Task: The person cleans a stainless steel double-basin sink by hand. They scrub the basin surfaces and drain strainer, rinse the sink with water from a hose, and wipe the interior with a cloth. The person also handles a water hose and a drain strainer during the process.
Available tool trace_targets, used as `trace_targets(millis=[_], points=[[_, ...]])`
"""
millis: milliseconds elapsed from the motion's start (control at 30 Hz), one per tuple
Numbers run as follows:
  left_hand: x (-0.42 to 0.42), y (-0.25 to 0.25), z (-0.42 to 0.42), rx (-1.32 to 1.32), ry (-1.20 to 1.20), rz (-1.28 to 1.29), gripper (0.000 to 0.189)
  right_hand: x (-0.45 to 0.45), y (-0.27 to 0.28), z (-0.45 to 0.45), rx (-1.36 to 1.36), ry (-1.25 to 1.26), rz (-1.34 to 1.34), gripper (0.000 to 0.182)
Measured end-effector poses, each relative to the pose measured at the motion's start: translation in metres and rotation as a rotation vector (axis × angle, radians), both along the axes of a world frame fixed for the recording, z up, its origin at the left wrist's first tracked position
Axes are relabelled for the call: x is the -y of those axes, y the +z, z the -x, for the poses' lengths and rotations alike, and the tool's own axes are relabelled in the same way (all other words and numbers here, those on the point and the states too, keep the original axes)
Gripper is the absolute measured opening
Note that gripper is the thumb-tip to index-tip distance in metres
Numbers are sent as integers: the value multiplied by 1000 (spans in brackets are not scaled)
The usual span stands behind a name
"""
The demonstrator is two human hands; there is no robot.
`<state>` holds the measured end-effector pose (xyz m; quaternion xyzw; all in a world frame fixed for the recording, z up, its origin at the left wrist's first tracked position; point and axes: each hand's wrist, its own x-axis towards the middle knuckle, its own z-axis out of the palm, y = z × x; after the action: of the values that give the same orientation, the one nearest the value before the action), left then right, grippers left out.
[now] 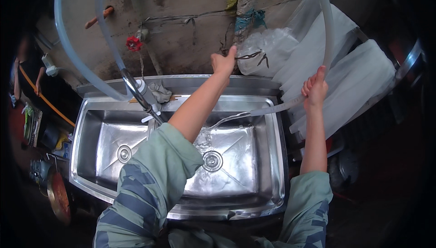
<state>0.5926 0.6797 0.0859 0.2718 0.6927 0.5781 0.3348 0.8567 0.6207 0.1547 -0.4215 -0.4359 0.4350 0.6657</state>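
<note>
My right hand [314, 88] is closed around a clear plastic hose [282, 106], whose open end lies over the right basin of a stainless steel double sink [238, 180]. Water runs from the hose end into that basin, near its drain [213, 161]. My left hand [223, 61] reaches past the sink's back edge to the wall, beside a dark twisted wire [248, 56] and a clear plastic bag [269, 50]. Its thumb points up; whether its fingers hold anything is hidden. A chrome faucet [135, 89] rises between the two basins.
A red valve handle [134, 44] is on the wall. Behind the faucet are a white bottle [144, 91] and a grey rag [159, 92]. White plastic sheets [354, 88] hang at the right. At the far left a person [30, 67] holds an orange hose [47, 101].
</note>
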Motion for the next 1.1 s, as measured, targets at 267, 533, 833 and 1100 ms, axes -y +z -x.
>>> trace_targets(millis=[267,533,833,1100], points=[[-36,-36,29,-32,-134,-156,29,-25,32,1,-98,-36,-19,62],[-14,-18,34,72,-239,-150,10,-64,76,13,-88,44,-82,61],[-20,-29,33,179,-265,-195,12,-114,83,61,-120,52,-120,65],[-24,-33,24,148,-271,-147,16,-142,62,86,-250,80,-59,62]])
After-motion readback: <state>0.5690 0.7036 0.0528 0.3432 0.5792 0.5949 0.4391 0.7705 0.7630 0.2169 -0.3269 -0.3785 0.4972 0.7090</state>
